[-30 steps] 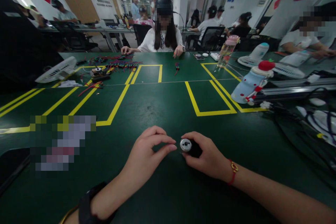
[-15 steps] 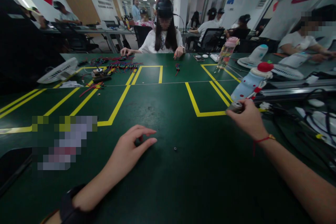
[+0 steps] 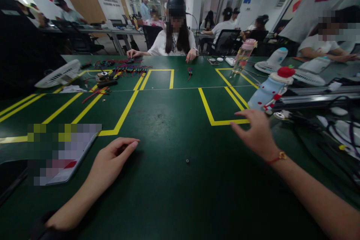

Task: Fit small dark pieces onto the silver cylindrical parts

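My left hand [image 3: 111, 161] hovers over the green table [image 3: 160, 191], thumb and forefinger tips pressed together with nothing showing between them. My right hand [image 3: 254, 133] is empty, thumb and fingers apart, just in front of a pale blue bottle [image 3: 263, 92] with a red top. Beyond its knuckles, beside the bottle's base, lies a small silvery metal piece [image 3: 281, 115], partly hidden. A tiny ring-shaped part [image 3: 187, 161] rests on the table between my hands.
A phone-like slab [image 3: 71, 165], partly pixelated, lies at left. Bundled wires [image 3: 126, 68] and a white fan [image 3: 59, 75] are at the far left. Black cables [image 3: 315, 146] and metal rails [image 3: 303, 99] crowd the right. Across the table sits a person [image 3: 176, 33].
My right hand has let go of the grey metal cylinder near the bottle and spread its fingers. My left hand has moved left, and its thumb and forefinger have come together.
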Motion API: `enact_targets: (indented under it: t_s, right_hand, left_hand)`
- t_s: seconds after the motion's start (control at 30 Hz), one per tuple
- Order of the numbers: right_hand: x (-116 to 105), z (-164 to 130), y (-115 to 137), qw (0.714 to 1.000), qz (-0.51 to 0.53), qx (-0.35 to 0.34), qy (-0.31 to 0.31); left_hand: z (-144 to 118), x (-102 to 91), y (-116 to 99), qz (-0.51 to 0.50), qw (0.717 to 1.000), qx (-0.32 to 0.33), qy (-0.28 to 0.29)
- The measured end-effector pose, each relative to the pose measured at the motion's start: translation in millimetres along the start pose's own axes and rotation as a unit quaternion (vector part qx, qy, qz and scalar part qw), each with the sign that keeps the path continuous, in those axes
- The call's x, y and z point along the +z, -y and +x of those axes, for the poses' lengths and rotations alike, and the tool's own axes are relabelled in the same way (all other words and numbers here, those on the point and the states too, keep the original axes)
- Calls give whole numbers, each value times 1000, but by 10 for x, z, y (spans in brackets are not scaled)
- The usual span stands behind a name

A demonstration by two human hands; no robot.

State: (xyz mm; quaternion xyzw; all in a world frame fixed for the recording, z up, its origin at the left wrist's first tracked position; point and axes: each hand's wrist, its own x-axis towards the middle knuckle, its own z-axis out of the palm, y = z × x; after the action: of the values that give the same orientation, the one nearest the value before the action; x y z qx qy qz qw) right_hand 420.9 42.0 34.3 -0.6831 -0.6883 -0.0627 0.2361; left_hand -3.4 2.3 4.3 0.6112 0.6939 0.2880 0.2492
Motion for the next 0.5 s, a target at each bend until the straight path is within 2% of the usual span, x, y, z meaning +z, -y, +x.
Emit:
enact_targets:
  t_s: [0.03,0.1,0.17,0.2,0.3,0.4,0.47,0.5]
  right_hand:
    - [41,-106,217,996,39,-64,54]
    - [122,-325,588,958,155,-171,172]
    - [187,-509,831,922,218,-216,237]
    - [210,-577,901,917,223,-220,246]
    - [247,-673,970,920,209,-223,244]
    - [231,-599,898,923,215,-220,231]
    - [170,-435,743,942,203,-200,178]
    - [120,-321,620,961,169,-175,134]
  left_hand:
    - [-3,2,-5,0,1000,-1,0]
    - [-12,-1,-15,-1,1000,-1,2]
    - [-23,-7,-24,-1,1000,0,4]
    - [-29,-10,-27,-1,1000,1,5]
    - [-42,-9,-23,0,1000,4,8]
    - [-48,-5,-5,1,1000,7,9]
    - [-52,-6,7,3,1000,9,8]
    - [-54,-6,11,3,1000,11,7]
